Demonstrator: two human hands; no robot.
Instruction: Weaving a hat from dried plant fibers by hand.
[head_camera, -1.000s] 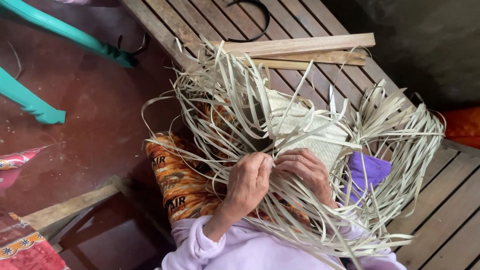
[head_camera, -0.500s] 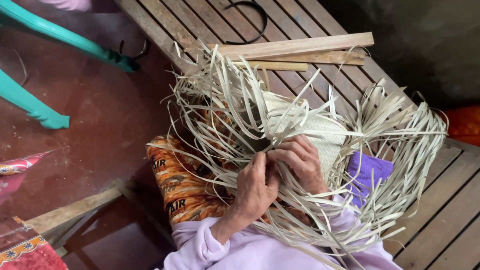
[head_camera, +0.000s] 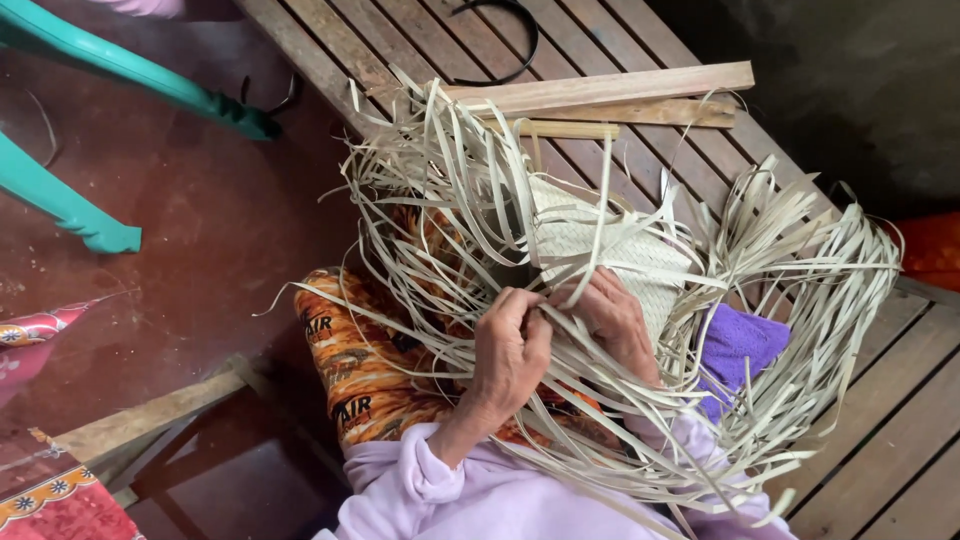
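Soft, even daylight is being cast over the pale woven palm-leaf mat (head_camera: 600, 250); beyond it the upper right corner is being left dim, and nothing is being blurred.

Half-woven mat of pale flat dried leaf strips (head_camera: 600, 250)

Its tight plaited centre lies on the lap; loose curling strip ends (head_camera: 800, 290) fan outward all around.

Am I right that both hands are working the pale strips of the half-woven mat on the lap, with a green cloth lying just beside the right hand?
Not quite: the cloth is purple, not green, as the head view shows. The rest holds: the left hand and right hand both grip the pale strips of the half-woven mat on the lap, and the cloth lies just beside the right hand.
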